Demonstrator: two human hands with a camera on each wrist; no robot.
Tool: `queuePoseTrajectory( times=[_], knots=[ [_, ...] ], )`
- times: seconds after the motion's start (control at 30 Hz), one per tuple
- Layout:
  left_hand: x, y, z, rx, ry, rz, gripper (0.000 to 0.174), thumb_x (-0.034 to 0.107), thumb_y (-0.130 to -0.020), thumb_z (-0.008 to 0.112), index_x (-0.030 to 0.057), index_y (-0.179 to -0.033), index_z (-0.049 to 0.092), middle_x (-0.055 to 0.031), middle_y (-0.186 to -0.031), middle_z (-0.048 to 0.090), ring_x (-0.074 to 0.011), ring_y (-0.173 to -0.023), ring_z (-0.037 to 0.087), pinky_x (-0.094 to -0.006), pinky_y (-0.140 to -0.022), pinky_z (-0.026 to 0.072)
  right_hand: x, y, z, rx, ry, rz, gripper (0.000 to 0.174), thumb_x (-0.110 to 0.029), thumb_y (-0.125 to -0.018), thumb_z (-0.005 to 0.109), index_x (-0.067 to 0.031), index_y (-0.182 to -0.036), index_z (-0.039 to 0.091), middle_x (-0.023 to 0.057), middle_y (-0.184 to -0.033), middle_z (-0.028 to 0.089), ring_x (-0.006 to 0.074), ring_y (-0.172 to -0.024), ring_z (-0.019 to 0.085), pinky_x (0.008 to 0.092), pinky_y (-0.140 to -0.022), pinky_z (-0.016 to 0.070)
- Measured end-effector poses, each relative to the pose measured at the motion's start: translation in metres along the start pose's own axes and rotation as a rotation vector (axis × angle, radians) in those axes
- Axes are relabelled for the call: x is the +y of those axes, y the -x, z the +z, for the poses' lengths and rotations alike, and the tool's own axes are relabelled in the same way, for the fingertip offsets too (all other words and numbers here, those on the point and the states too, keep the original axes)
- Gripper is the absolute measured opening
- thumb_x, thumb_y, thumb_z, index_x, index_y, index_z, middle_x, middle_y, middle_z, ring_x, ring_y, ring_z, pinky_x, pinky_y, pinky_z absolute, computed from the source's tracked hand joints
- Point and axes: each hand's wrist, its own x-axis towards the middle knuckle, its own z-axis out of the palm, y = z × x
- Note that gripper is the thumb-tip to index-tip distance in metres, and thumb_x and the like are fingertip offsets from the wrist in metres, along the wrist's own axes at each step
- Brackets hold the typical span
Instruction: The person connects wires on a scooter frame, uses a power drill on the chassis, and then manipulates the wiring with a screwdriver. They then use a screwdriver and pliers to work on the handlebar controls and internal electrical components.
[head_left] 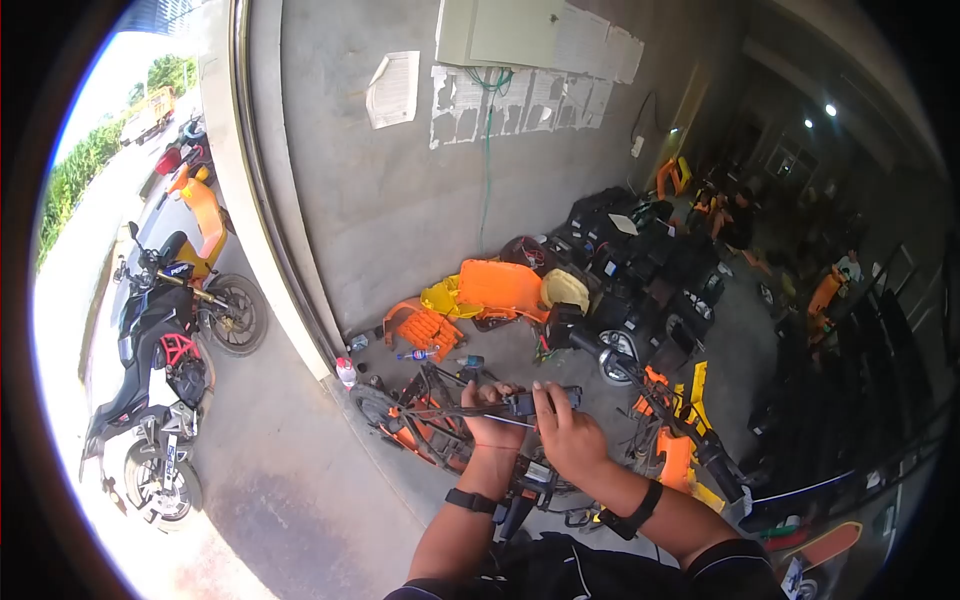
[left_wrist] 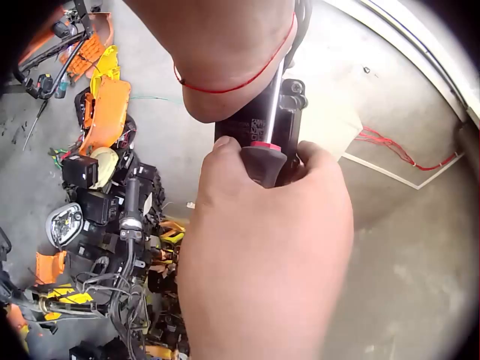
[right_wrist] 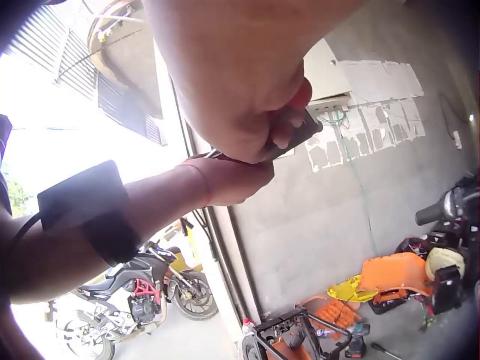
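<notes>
In the head view the left hand (head_left: 494, 425), with a red string at its wrist, holds a black box-shaped part (head_left: 522, 404) with dark cables. The right hand (head_left: 574, 440) meets it from the other side, fingers over the part. Seen from the left wrist, the right hand (left_wrist: 262, 240) grips a screwdriver's dark handle (left_wrist: 262, 163); its metal shaft (left_wrist: 276, 105) runs along the black part (left_wrist: 240, 129), toward the left wrist. The right wrist view shows the left hand (right_wrist: 236, 180) under the right hand (right_wrist: 232, 97); the screwdriver's tip is hidden.
Below the hands lies a stripped frame (head_left: 435, 415) with wires. Orange panels (head_left: 500, 287), yellow pieces and many black parts (head_left: 625, 265) cover the floor by the wall. A black motorcycle (head_left: 160, 350) stands outside at left, past a door post (head_left: 255, 180). A bottle (head_left: 346, 372) stands near the post.
</notes>
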Motion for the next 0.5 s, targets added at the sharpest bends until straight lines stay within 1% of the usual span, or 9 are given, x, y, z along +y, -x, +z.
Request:
queuePoseTrajectory(
  times=[0.03, 0.07, 0.1, 0.17, 0.23, 0.27, 0.33, 0.4, 0.5],
  knots=[
    [0.001, -0.001, 0.004, -0.007, 0.006, -0.006, 0.045, 0.042, -0.09, 0.049, 0.0129, -0.055, 0.046, -0.0106, -0.065, 0.059, -0.0279, -0.075, 0.058, -0.043, -0.081, 0.0481, -0.001, -0.002, -0.005, -0.005, -0.015, 0.06, 0.057, -0.016, -0.073, 0.069, -0.0043, -0.127, 0.053, 0.0176, -0.124, 0.055, 0.0229, -0.062, 0.065, 0.0303, -0.057, 0.0533],
    [0.002, 0.0, 0.009, -0.073, -0.015, 0.017, 0.046, 0.044, -0.09, 0.049, 0.0121, -0.057, 0.048, -0.0101, -0.067, 0.059, -0.0279, -0.076, 0.058, -0.0437, -0.081, 0.048, -0.002, -0.004, -0.009, -0.005, -0.005, 0.061, 0.057, -0.016, -0.073, 0.069, -0.0043, -0.127, 0.053, 0.0176, -0.124, 0.055, 0.0229, -0.062, 0.065, 0.0303, -0.057, 0.0533],
    [0.002, -0.001, 0.013, -0.141, -0.036, 0.039, 0.047, 0.046, -0.091, 0.048, 0.0114, -0.058, 0.049, -0.0097, -0.069, 0.059, -0.0279, -0.078, 0.058, -0.0444, -0.082, 0.0479, -0.002, -0.008, -0.013, -0.023, -0.028, 0.083, 0.062, -0.015, -0.07, 0.071, -0.0057, -0.128, 0.053, 0.0169, -0.124, 0.055, 0.0242, -0.063, 0.065, 0.031, -0.057, 0.0535],
    [0.005, 0.001, 0.023, -0.15, -0.044, 0.038, 0.049, 0.047, -0.092, 0.046, 0.0103, -0.061, 0.051, -0.0093, -0.07, 0.059, -0.0277, -0.078, 0.057, -0.0448, -0.082, 0.0475, -0.001, -0.013, -0.02, -0.039, -0.042, 0.112, 0.066, -0.014, -0.066, 0.073, -0.0072, -0.129, 0.053, 0.0162, -0.125, 0.055, 0.0254, -0.063, 0.065, 0.0317, -0.058, 0.0537],
    [0.008, 0.003, 0.03, -0.158, -0.059, 0.032, 0.05, 0.048, -0.093, 0.045, 0.0092, -0.063, 0.054, -0.009, -0.072, 0.059, -0.0276, -0.079, 0.057, -0.0452, -0.083, 0.0471, 0.001, -0.017, -0.026, -0.012, -0.091, 0.084, 0.071, -0.013, -0.062, 0.076, -0.0102, -0.129, 0.053, 0.0145, -0.124, 0.055, 0.0257, -0.062, 0.064, 0.0318, -0.057, 0.0533],
    [0.01, 0.002, 0.032, -0.187, -0.076, 0.039, 0.052, 0.048, -0.095, 0.041, 0.0075, -0.064, 0.053, -0.0103, -0.073, 0.058, -0.0281, -0.079, 0.056, -0.0443, -0.084, 0.0452, 0.001, -0.02, -0.029, -0.012, -0.084, 0.091, 0.071, -0.013, -0.062, 0.076, -0.0102, -0.129, 0.053, 0.0145, -0.124, 0.055, 0.0257, -0.062, 0.064, 0.0318, -0.057, 0.0533],
    [0.011, 0.004, 0.032, -0.208, -0.09, 0.036, 0.054, 0.047, -0.097, 0.038, 0.0057, -0.065, 0.053, -0.0116, -0.073, 0.057, -0.0286, -0.08, 0.055, -0.0434, -0.085, 0.0432, -0.002, -0.021, -0.039, -0.041, -0.031, 0.078, 0.062, -0.017, -0.072, 0.07, -0.013, -0.131, 0.053, 0.0134, -0.121, 0.057, 0.0197, -0.059, 0.064, 0.0297, -0.056, 0.0528],
    [0.011, 0.006, 0.033, -0.253, -0.091, 0.031, 0.055, 0.047, -0.097, 0.036, 0.005, -0.066, 0.054, -0.0119, -0.075, 0.058, -0.0283, -0.082, 0.054, -0.0431, -0.086, 0.0431, -0.004, -0.024, -0.046, -0.053, -0.014, 0.078, 0.061, -0.017, -0.072, 0.07, -0.0128, -0.131, 0.054, 0.0133, -0.121, 0.058, 0.0194, -0.058, 0.063, 0.0293, -0.056, 0.0524],
    [0.011, 0.007, 0.034, -0.247, -0.042, 0.001, 0.054, 0.047, -0.097, 0.038, 0.0049, -0.069, 0.056, -0.011, -0.076, 0.058, -0.0278, -0.084, 0.055, -0.0424, -0.088, 0.043, -0.006, -0.025, -0.047, -0.029, 0.021, 0.065, 0.059, -0.017, -0.072, 0.069, -0.0126, -0.129, 0.055, 0.0128, -0.119, 0.059, 0.0184, -0.057, 0.062, 0.0285, -0.055, 0.0517]
  ],
)
